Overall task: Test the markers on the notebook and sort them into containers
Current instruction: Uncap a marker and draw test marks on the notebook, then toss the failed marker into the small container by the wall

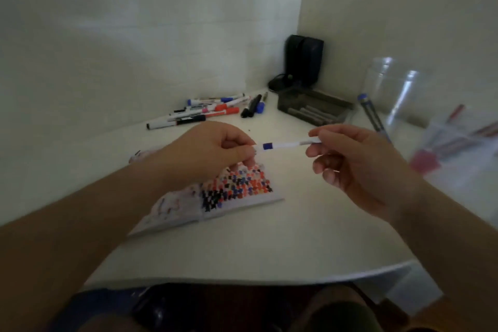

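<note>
A white marker with a blue band (285, 145) is held level above the table between both hands. My left hand (213, 153) pinches its left end, and my right hand (358, 167) pinches its right end with thumb and forefinger. Below them an open notebook (215, 197) lies on the white table (269, 245), its right page covered with red, blue and black test marks. A heap of several markers (207, 110) lies at the back. A dark tray (315, 106) holds grey markers, and a clear jar (393, 89) holds a blue one (370, 113).
A black device with a cable (303, 62) stands in the wall corner. A blurred clear bag with red markers (463, 137) lies at the right edge. The table's curved front edge runs just above my lap.
</note>
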The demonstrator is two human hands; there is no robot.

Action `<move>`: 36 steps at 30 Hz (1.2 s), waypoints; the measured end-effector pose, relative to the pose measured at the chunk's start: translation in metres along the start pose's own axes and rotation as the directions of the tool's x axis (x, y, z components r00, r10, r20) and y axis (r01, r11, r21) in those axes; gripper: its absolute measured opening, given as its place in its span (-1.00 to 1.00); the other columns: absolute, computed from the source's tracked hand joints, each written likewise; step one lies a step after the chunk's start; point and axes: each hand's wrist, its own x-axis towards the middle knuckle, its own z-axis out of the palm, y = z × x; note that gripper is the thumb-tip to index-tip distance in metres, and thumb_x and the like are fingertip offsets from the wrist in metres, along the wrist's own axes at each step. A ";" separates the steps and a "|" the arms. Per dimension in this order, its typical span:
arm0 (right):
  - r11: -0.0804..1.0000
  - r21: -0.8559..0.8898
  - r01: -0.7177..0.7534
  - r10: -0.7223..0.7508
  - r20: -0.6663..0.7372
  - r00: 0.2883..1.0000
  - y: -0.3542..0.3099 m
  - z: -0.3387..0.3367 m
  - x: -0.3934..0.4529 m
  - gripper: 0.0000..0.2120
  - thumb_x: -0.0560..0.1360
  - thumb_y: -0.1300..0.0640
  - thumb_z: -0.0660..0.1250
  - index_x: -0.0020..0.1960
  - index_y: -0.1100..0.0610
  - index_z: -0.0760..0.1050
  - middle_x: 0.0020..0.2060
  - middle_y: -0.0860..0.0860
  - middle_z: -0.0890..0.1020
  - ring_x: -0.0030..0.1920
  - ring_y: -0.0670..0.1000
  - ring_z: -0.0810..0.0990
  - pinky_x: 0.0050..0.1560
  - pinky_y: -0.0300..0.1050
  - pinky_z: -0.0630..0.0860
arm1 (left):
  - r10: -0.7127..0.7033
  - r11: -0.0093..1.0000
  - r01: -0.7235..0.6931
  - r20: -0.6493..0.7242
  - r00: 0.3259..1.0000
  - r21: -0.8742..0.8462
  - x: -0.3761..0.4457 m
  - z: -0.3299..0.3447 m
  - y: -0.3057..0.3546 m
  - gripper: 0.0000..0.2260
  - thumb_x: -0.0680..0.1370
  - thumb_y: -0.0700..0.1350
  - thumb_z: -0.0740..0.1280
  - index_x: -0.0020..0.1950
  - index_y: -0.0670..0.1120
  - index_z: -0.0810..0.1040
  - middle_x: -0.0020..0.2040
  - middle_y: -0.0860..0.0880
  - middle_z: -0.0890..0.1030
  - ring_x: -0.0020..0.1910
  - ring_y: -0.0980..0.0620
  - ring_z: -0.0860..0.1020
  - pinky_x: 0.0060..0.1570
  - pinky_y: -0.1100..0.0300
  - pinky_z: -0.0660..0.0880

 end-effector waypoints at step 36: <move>0.933 0.352 -0.072 0.266 -0.542 0.797 0.075 -0.181 -0.201 -0.61 0.55 0.34 0.28 0.24 -0.05 0.54 -0.21 0.33 0.63 -0.31 0.19 0.58 -0.36 -0.04 0.46 | 0.226 0.869 0.121 0.602 0.766 -0.481 -0.055 0.293 0.137 -0.78 0.64 -0.22 0.34 0.14 0.10 0.61 -0.13 -0.15 0.69 -0.15 0.03 0.63 -0.10 0.16 0.59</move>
